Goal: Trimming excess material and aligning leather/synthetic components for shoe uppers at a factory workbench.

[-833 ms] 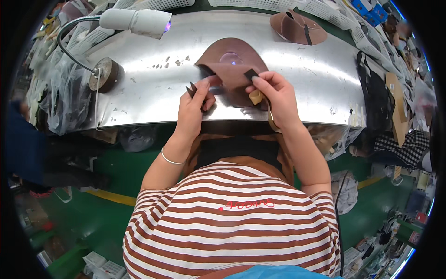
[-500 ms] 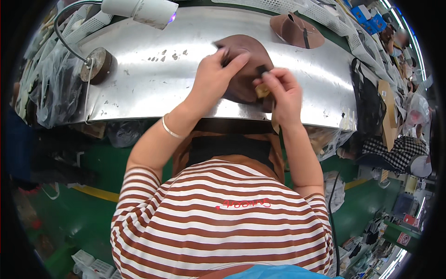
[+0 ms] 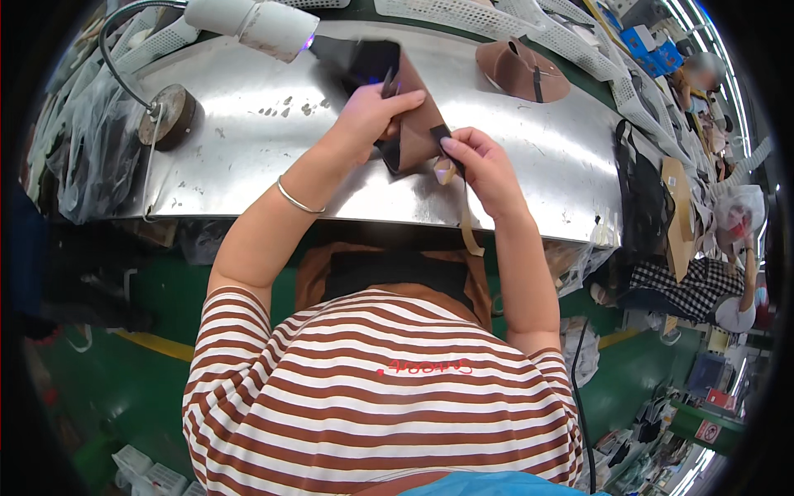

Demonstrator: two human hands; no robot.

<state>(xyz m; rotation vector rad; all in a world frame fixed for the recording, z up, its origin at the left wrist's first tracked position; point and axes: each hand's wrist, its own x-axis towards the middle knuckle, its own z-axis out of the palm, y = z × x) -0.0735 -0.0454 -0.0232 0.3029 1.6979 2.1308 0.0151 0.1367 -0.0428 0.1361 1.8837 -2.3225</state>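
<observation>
My left hand [image 3: 370, 116] is closed on a brown and black sun hat [image 3: 418, 136], holding it up off the metal table and folded, with its dark side turned to the left and blurred there. At the hat's right edge my right hand [image 3: 484, 169] pinches a short black strap [image 3: 442, 139] between thumb and fingers. A small shiny yellowish piece [image 3: 445, 171] shows beside these fingers. From that hand a narrow tan strip [image 3: 469, 223] hangs over the table's front edge. Another brown hat [image 3: 521, 70] with a dark strap lies at the far right of the table.
A white lamp [image 3: 260, 26] on a bent metal neck reaches over the table [image 3: 248, 178] from a round weighted base [image 3: 169, 116]. White perforated baskets [image 3: 447, 16] line the far edge. Black fabric [image 3: 637, 174] lies to the right, where a person in checked clothing [image 3: 691, 289] also shows.
The hat in my hands has been turned and folded, so its black side now shows, swung up and left toward the lamp. The tan strip now hangs in plainer view. My right hand stays on the strap.
</observation>
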